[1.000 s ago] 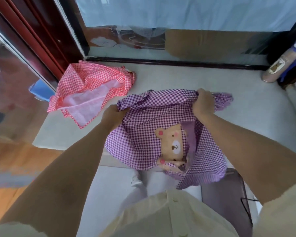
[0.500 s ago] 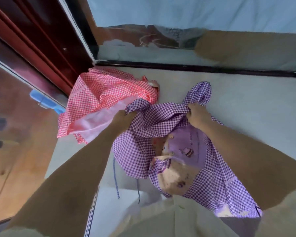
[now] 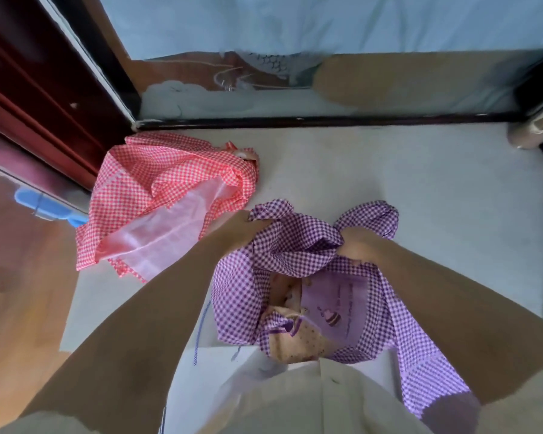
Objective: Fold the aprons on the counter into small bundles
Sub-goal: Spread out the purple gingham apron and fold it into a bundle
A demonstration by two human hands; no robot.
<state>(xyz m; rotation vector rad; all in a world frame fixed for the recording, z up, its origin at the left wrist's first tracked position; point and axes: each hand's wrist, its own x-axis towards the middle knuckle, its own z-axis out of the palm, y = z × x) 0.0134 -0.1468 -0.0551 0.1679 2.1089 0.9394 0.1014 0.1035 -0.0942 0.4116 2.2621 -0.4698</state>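
Both hands are clenched on the purple checked apron — left hand at its upper left corner, right hand at the bunched upper right. Since a half-second ago it has crumpled further, still hanging over the table's near edge. The red checked apron lies just beside it, at the left — the table's right side is open.

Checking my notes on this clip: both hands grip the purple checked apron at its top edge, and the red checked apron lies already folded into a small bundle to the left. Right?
Not quite. The head view shows the red checked apron lying loose and crumpled, its pale lining exposed, not folded into a bundle. The rest holds: the left hand and right hand both grip the purple checked apron at its top edge.
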